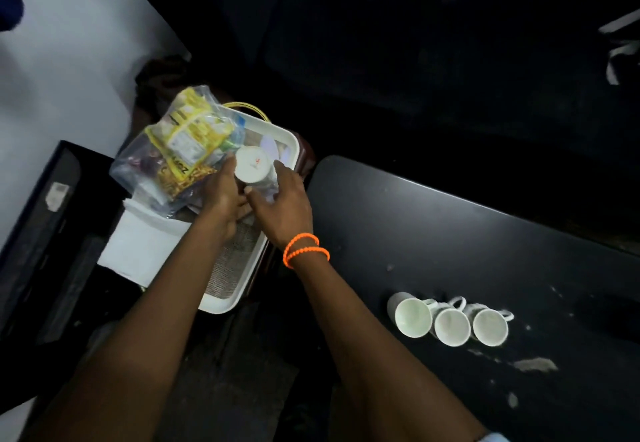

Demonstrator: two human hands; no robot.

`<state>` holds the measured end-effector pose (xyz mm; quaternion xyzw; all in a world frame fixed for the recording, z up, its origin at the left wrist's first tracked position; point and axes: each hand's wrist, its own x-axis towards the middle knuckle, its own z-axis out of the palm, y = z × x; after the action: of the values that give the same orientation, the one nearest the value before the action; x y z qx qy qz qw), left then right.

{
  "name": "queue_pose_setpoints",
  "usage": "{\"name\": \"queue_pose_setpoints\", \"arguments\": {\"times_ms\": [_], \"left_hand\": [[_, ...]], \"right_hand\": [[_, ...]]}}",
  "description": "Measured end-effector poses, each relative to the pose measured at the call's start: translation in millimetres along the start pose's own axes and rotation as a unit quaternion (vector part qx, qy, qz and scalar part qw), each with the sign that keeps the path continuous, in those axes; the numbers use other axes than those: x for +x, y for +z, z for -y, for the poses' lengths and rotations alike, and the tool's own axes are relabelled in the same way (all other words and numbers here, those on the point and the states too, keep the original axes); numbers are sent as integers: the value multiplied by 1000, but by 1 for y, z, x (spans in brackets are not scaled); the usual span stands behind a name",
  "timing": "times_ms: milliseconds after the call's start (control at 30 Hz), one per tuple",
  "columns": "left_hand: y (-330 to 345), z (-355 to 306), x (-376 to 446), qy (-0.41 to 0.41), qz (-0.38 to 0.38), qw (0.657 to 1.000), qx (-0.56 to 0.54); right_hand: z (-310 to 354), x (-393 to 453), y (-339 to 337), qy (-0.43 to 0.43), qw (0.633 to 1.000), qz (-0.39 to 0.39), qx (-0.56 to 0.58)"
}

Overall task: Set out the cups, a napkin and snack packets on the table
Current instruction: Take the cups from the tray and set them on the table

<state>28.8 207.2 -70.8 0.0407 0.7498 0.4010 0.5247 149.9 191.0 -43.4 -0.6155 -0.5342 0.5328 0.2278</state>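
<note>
A white cup (252, 164) stands upside down on a white tray (221, 306). My right hand (285, 208), with orange bead bracelets at the wrist, brackets the cup with thumb and forefinger. Stretched along the cup's left side, the fingers of my left hand (223, 196) lie between it and a clear bag of yellow snack packets (180, 144) on the tray's far left. A white napkin (145, 247) sticks out from under the bag. Three white cups (452, 327) lie in a row on the black table (450, 234) at the right.
The tray sits on a small dark stand left of the table. A dark box or cabinet (52, 234) lies at the far left. White specks and smears mark the table near the cups. The background is dark furniture.
</note>
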Motion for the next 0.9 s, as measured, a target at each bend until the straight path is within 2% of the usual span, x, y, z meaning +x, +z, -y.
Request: {"name": "queue_pose_setpoints", "arguments": {"times_ms": [100, 267, 367, 467, 533, 600, 767, 900], "left_hand": [[4, -9, 3, -10, 6, 1000, 9], [-2, -18, 10, -37, 55, 998, 7], [-8, -17, 1, 1, 70, 997, -22], [-9, -10, -18, 44, 94, 990, -96], [2, 3, -39, 72, 125, 979, -147], [18, 24, -61, 101, 166, 969, -152], [60, 85, -91, 129, 246, 960, -17], [82, 127, -93, 145, 321, 927, 128]], "right_hand": [[0, 8, 6, 1, 1000, 1, 16], [-5, -2, -1, 26, 996, -5, 84], [-5, -18, -11, 16, 991, -28, 131], [-10, -38, -24, 19, 980, -65, 189], [-18, -50, -34, 40, 963, -97, 248], [-29, -63, -44, 80, 940, -124, 308], [-74, -83, -84, 186, 894, -205, 354], [-115, -93, -119, 218, 905, -175, 320]]}}
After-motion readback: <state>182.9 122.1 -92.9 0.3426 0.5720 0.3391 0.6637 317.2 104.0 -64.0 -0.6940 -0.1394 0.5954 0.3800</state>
